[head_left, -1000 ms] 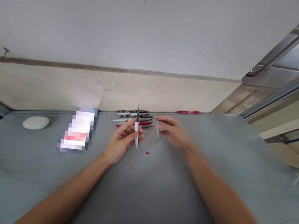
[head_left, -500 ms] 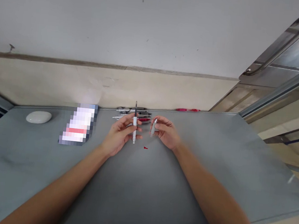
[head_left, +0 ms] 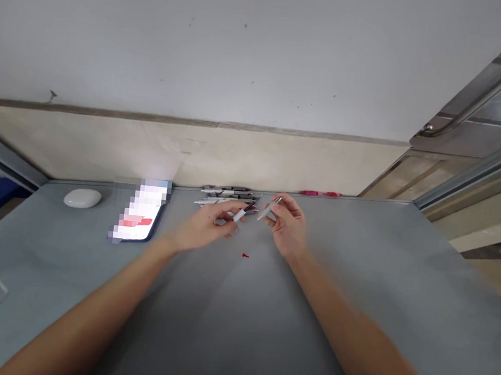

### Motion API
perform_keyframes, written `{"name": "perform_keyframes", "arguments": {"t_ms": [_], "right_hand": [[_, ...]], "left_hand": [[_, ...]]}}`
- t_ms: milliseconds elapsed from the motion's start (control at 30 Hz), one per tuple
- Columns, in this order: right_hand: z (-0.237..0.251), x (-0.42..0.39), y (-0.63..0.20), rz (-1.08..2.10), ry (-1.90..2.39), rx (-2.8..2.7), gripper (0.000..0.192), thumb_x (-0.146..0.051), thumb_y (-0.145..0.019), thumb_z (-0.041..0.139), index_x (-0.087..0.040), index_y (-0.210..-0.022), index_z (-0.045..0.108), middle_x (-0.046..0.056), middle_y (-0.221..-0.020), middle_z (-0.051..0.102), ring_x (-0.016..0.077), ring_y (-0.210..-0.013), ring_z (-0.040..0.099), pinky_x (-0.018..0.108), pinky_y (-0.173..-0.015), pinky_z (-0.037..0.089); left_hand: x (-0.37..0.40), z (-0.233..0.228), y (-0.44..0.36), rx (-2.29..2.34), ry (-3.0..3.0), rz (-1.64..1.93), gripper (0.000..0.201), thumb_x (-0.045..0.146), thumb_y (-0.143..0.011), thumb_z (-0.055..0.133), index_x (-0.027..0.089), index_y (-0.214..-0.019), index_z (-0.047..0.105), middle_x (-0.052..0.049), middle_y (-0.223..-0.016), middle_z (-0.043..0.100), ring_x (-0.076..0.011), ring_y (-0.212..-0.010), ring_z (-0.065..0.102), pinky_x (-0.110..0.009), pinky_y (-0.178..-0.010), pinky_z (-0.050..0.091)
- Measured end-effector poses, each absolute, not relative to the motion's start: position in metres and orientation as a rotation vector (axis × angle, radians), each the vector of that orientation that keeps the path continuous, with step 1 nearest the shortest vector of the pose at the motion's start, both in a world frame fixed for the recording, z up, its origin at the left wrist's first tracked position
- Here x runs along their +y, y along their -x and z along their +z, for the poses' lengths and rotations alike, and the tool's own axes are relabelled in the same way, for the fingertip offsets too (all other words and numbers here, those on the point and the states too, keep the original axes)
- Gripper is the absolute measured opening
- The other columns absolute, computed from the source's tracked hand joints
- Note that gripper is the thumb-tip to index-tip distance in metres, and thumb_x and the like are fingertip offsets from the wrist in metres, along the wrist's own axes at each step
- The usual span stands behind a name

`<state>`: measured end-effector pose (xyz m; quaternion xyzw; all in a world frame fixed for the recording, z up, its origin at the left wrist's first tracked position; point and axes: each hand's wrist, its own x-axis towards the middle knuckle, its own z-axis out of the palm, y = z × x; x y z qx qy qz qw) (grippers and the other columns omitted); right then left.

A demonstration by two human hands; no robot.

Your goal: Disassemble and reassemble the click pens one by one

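Left hand (head_left: 210, 225) with grip pinching a white-and-black pen part (head_left: 239, 215), right hand (head_left: 290, 224) pinching a silver-tipped barrel (head_left: 269, 210), pens (head_left: 227, 196) along far edge of tabletop (head_left: 237, 317)

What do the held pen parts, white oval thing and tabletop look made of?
Dark-ended pen part, left hand: likely plastic, smooth pale barrel.
Shiny-ended pen part, right hand: likely plastic, pale grey; end glints like metal or chrome plating.
White oval thing: probably plastic, smooth rounded shell, soft sheen.
Tabletop: satin grey, faint reflections; painted metal or laminate, can't tell.
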<state>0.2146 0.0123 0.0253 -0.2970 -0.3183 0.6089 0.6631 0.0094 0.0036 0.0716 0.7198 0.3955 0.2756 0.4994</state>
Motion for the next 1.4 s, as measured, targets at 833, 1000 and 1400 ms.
{"name": "perform_keyframes", "arguments": {"t_ms": [833,1000,1400], "right_hand": [[0.041,0.014,-0.208,1.136,0.810,-0.506,0.027,-0.022,-0.063,0.082,-0.027,-0.084,0.066,-0.007,-0.090,0.065,0.0087,-0.076,0.066,0.023,-0.064,0.059],[0.041,0.012,-0.207,1.143,0.815,-0.509,0.028,-0.022,-0.063,0.082,-0.027,-0.084,0.065,-0.006,-0.089,0.065,0.0092,-0.076,0.066,0.023,-0.064,0.060],[0.037,0.009,-0.203,1.206,0.808,-0.545,0.025,-0.022,-0.066,0.080,-0.028,-0.085,0.065,-0.008,-0.082,0.065,0.0090,-0.075,0.067,0.022,-0.063,0.058]], "left_hand": [[0.011,0.069,0.002,0.982,-1.949,0.454,0.047,0.022,-0.088,0.053,0.022,-0.135,0.058,-0.006,-0.109,0.071,-0.0159,-0.081,0.068,-0.030,-0.076,0.055],[0.011,0.068,0.003,0.969,-1.935,0.458,0.049,0.021,-0.087,0.054,0.023,-0.136,0.057,-0.006,-0.112,0.070,-0.0160,-0.083,0.068,-0.031,-0.078,0.055],[0.009,0.073,0.001,0.978,-1.945,0.472,0.052,0.019,-0.086,0.053,0.025,-0.138,0.058,-0.004,-0.106,0.071,-0.0148,-0.077,0.066,-0.029,-0.073,0.054]]}}
